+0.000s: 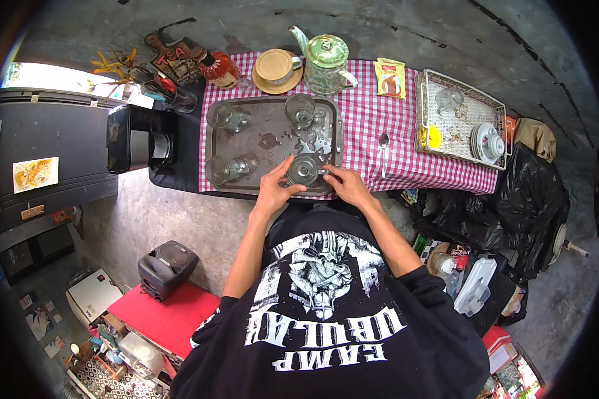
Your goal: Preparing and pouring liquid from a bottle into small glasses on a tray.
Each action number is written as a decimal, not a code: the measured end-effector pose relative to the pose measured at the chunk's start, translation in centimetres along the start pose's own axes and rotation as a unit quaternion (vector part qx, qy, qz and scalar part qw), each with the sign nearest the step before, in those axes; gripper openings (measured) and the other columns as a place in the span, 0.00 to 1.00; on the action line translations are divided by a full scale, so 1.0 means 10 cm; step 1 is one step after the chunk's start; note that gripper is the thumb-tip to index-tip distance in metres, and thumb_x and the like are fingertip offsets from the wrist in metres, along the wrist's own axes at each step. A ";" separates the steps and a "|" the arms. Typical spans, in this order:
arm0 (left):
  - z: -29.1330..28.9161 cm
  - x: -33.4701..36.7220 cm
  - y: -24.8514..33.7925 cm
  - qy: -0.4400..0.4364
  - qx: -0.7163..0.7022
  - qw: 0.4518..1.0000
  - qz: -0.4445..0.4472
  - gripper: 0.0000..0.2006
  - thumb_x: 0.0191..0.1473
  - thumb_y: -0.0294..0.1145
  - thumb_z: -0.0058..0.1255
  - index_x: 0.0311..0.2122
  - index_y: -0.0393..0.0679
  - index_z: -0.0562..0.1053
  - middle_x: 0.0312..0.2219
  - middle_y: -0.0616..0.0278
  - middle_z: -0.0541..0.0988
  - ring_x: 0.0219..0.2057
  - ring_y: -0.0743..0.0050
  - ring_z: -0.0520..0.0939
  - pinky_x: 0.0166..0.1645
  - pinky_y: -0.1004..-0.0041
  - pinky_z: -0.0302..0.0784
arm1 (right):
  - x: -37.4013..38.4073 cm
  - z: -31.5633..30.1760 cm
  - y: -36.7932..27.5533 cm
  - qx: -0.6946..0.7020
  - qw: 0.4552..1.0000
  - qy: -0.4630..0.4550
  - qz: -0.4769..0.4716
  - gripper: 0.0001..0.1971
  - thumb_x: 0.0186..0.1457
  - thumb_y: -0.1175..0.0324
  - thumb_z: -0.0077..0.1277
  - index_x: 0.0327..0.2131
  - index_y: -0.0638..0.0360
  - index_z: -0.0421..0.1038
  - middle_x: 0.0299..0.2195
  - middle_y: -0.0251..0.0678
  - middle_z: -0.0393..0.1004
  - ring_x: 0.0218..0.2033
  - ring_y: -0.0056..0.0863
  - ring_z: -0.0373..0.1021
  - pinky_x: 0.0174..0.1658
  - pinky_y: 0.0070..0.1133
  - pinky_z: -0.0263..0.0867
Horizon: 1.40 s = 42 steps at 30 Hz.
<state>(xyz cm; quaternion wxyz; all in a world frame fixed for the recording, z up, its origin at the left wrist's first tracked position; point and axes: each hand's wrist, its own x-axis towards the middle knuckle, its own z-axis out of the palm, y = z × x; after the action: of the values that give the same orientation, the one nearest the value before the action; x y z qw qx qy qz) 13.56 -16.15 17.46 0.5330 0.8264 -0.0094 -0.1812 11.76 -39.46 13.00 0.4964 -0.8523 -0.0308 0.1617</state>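
Clear glass makes up the handled mug (304, 171), set between both hands over the near right part of the brown tray (254, 143). The left hand (275, 189) cups its left side; the right hand (349, 186) pinches the handle (322, 171). Best to steady the body with the left hand, since puddles beyond look slippery. The handle points toward the right hand; the long axis seems upright.

A dark grey wall (393, 33) rises beyond a red-and-white gingham-draped table (363, 136). Over on the left, bright daylight shows through an opening (56, 75) above a black partition (66, 130); a red-topped table (146, 316) sits beside mottled concrete floor (130, 229).
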 end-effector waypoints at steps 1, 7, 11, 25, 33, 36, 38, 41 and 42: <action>0.00 0.00 0.00 -0.001 0.002 1.000 0.002 0.42 0.35 0.27 0.70 0.60 0.47 0.66 0.57 0.55 0.69 0.55 0.68 0.73 0.51 0.69 0.75 | -0.01 0.02 0.02 0.000 1.000 -0.001 0.001 0.18 0.58 0.59 0.51 0.49 0.55 0.72 0.28 0.47 0.75 0.32 0.41 0.72 0.38 0.31 0.66; 0.00 0.01 -0.04 -0.003 0.006 1.000 0.006 0.42 0.35 0.28 0.70 0.60 0.46 0.66 0.57 0.55 0.69 0.55 0.67 0.73 0.51 0.69 0.76 | -0.03 0.06 0.07 0.008 1.000 0.006 0.003 0.18 0.59 0.59 0.50 0.51 0.53 0.71 0.33 0.50 0.76 0.37 0.45 0.73 0.42 0.32 0.66; 0.00 0.01 -0.04 -0.003 0.008 1.000 0.008 0.42 0.35 0.27 0.70 0.59 0.46 0.66 0.57 0.55 0.69 0.55 0.67 0.73 0.51 0.69 0.76 | -0.04 0.06 0.05 0.018 1.000 0.010 0.012 0.18 0.60 0.58 0.49 0.52 0.52 0.71 0.37 0.50 0.76 0.40 0.45 0.73 0.45 0.31 0.67; 0.00 0.00 0.00 0.000 -0.004 1.000 0.015 0.41 0.35 0.27 0.70 0.59 0.45 0.66 0.56 0.55 0.70 0.54 0.69 0.74 0.50 0.70 0.76 | -0.06 0.07 0.02 0.040 0.999 0.022 0.016 0.18 0.60 0.60 0.50 0.52 0.52 0.70 0.40 0.50 0.77 0.42 0.42 0.75 0.45 0.29 0.67; 0.00 0.00 0.01 -0.003 -0.001 1.000 0.009 0.42 0.35 0.27 0.70 0.60 0.47 0.66 0.57 0.57 0.70 0.54 0.70 0.74 0.50 0.70 0.76 | -0.11 -0.02 0.03 0.005 0.992 -0.068 0.105 0.22 0.57 0.63 0.51 0.55 0.57 0.67 0.28 0.44 0.78 0.32 0.38 0.75 0.40 0.28 0.68; -0.01 0.00 0.05 -0.004 -0.007 1.000 -0.002 0.41 0.35 0.26 0.70 0.60 0.46 0.65 0.57 0.56 0.69 0.54 0.70 0.74 0.51 0.70 0.76 | -0.15 0.00 0.23 -0.006 0.989 -0.105 0.107 0.24 0.56 0.64 0.52 0.54 0.62 0.66 0.28 0.44 0.77 0.32 0.38 0.75 0.40 0.28 0.68; -0.01 0.00 0.05 -0.003 -0.012 1.000 -0.012 0.41 0.35 0.26 0.69 0.60 0.44 0.65 0.57 0.55 0.69 0.54 0.69 0.73 0.51 0.69 0.76 | -0.17 -0.04 0.23 -0.006 0.987 -0.112 0.111 0.24 0.56 0.64 0.52 0.54 0.63 0.66 0.28 0.44 0.77 0.32 0.37 0.75 0.40 0.28 0.68; 0.00 0.00 0.06 -0.004 -0.027 0.999 -0.015 0.41 0.36 0.24 0.69 0.60 0.44 0.65 0.57 0.56 0.70 0.54 0.71 0.73 0.51 0.70 0.76 | -0.16 -0.10 0.23 -0.003 0.985 -0.122 0.124 0.24 0.55 0.63 0.52 0.54 0.64 0.67 0.29 0.44 0.77 0.33 0.36 0.74 0.40 0.28 0.68; 0.00 0.00 0.08 -0.005 -0.027 0.999 -0.020 0.41 0.36 0.24 0.69 0.60 0.45 0.65 0.57 0.56 0.70 0.54 0.71 0.74 0.51 0.70 0.76 | -0.16 -0.11 0.24 0.000 0.983 -0.125 0.133 0.24 0.55 0.63 0.52 0.53 0.64 0.67 0.30 0.44 0.77 0.34 0.36 0.74 0.41 0.28 0.68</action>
<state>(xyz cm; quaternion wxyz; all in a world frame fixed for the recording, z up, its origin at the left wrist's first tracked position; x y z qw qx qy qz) 13.69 -16.47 18.14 0.5509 0.8112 0.0097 -0.1960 10.38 -41.92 11.86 0.4626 -0.8219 0.0210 0.3318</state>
